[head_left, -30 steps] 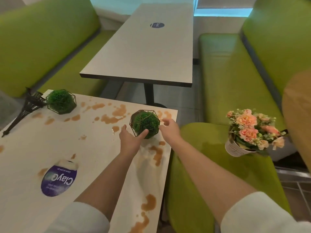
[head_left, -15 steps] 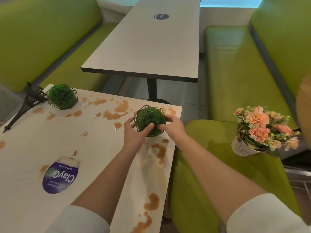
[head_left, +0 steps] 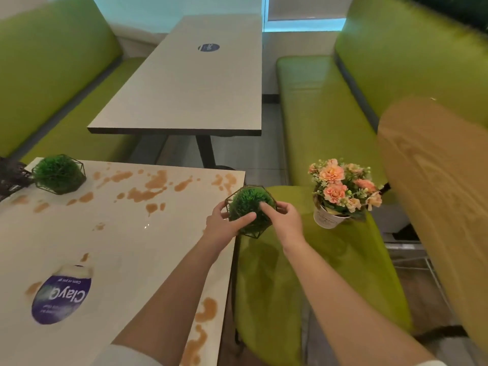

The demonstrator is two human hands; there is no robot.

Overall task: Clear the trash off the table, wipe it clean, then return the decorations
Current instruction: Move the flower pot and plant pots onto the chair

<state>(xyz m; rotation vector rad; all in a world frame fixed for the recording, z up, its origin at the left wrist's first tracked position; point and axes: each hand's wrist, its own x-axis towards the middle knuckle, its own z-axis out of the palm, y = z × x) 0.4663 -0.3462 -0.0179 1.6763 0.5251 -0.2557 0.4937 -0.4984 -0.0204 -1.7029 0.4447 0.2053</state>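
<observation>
A green moss ball in a wire cage (head_left: 247, 204) is held between my left hand (head_left: 224, 224) and my right hand (head_left: 286, 220), lifted past the right edge of the white table (head_left: 79, 239). Brown liquid stains (head_left: 148, 190) are spread over the tabletop. A second caged moss ball (head_left: 58, 174) stands at the table's far left corner, beside a dark tower model (head_left: 10, 174) cut off by the frame. A pot of peach flowers (head_left: 340, 192) sits on the green seat (head_left: 351, 249) to the right.
A purple round sticker (head_left: 62, 295) is on the near tabletop. Another grey table (head_left: 190, 83) stands ahead between green benches (head_left: 317, 101). A wooden panel (head_left: 438, 196) rises at the right.
Both hands closed around the moss ball, raised it off the table and carried it to the right, beyond the table edge toward the green seat.
</observation>
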